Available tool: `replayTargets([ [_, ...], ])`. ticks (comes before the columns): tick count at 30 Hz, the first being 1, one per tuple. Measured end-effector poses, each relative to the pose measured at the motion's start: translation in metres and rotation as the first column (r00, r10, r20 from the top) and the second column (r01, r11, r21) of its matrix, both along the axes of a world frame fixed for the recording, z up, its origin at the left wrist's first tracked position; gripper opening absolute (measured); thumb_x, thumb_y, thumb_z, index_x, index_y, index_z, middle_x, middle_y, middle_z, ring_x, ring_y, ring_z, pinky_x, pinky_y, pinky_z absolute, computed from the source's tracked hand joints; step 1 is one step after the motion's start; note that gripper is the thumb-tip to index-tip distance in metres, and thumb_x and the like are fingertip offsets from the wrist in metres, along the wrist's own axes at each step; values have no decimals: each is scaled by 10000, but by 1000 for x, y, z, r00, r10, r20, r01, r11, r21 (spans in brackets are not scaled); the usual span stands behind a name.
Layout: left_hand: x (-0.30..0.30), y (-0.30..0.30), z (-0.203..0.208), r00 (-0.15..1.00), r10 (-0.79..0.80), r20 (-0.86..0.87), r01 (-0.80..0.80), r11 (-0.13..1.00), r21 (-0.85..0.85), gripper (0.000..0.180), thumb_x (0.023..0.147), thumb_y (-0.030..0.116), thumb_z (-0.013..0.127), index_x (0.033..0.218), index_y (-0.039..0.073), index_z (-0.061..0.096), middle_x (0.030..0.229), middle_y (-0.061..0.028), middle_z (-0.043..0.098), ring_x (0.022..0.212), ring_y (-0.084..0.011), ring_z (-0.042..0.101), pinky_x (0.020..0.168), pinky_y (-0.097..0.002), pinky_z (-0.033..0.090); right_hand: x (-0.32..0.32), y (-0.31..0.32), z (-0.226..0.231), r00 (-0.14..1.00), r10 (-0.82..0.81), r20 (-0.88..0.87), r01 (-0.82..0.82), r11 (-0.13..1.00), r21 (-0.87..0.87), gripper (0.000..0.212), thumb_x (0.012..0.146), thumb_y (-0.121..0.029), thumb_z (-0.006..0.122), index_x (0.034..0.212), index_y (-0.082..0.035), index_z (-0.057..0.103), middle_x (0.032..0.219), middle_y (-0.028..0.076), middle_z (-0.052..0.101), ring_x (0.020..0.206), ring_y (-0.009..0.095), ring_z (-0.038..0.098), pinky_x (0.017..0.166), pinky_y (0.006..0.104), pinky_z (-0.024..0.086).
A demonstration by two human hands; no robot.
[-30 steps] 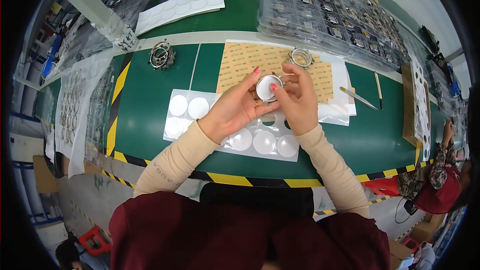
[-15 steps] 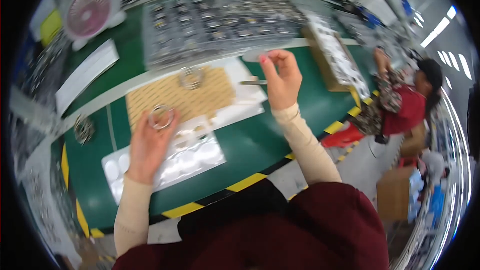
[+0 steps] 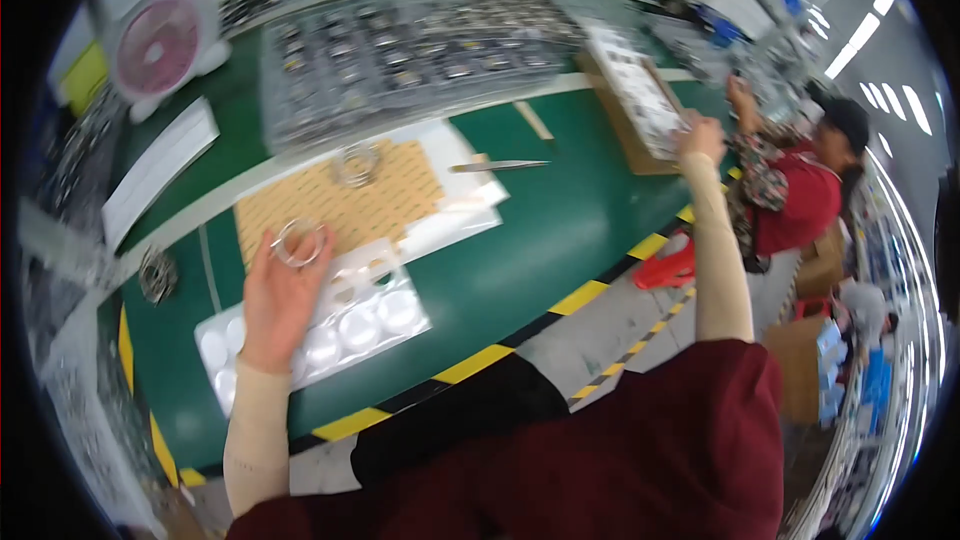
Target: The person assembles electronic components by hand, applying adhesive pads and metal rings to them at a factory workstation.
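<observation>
No words or numbers can be read: the tan sheet on the green bench carries rows of small repeated print, too blurred to make out; the left sleeve bears faint marks, also unreadable; yellow-and-black warning stripes run along the bench's front edge

The person's right hand had parted from the left hand and the silver-coloured round metal ring, and swung far right to the brown cardboard box with a white top sheet. The flat white disc that had filled the ring was gone from it. The view had turned, bringing in the whole pink-and-white fan and more of the co-worker in dark red.
</observation>
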State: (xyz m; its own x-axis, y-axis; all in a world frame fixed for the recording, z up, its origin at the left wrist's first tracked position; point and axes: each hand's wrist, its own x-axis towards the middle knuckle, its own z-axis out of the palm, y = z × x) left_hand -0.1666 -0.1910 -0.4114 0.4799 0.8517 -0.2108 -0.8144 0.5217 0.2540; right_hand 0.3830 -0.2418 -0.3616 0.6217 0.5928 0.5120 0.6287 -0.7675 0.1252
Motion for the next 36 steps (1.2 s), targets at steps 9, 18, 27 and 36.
replayTargets([
  [9,11,0,4,983,-181,-41,184,980,77,410,943,309,401,1104,-65,450,1122,-163,521,1130,-312,469,998,-393,388,-328,35,-22,-283,817,-502,-477,334,813,403,815,-92,601,1197,-26,491,1162,91,513,1026,157,522,843,282,448],
  [18,8,-4,2,972,-184,-147,205,969,139,340,947,296,396,1142,24,455,1125,-99,527,1066,-196,506,909,-345,437,-403,39,-46,-546,579,-606,-302,538,787,272,863,-65,523,1131,-16,524,889,56,595,734,82,580,658,205,480],
  [27,12,-1,-2,968,-186,-169,210,968,135,352,955,293,362,1181,37,450,1113,-95,542,1063,-198,516,917,-344,436,-407,35,-49,-697,584,-415,34,606,795,247,878,-45,461,1114,-9,521,888,41,586,767,74,558,668,202,468],
  [36,16,-5,-3,967,-182,-178,211,963,166,345,955,308,363,1150,42,465,1093,-90,549,1052,-187,521,890,-340,454,-405,33,-52,-637,633,-440,-35,546,837,240,872,-25,446,1097,-13,529,832,31,591,713,67,554,654,201,468],
])
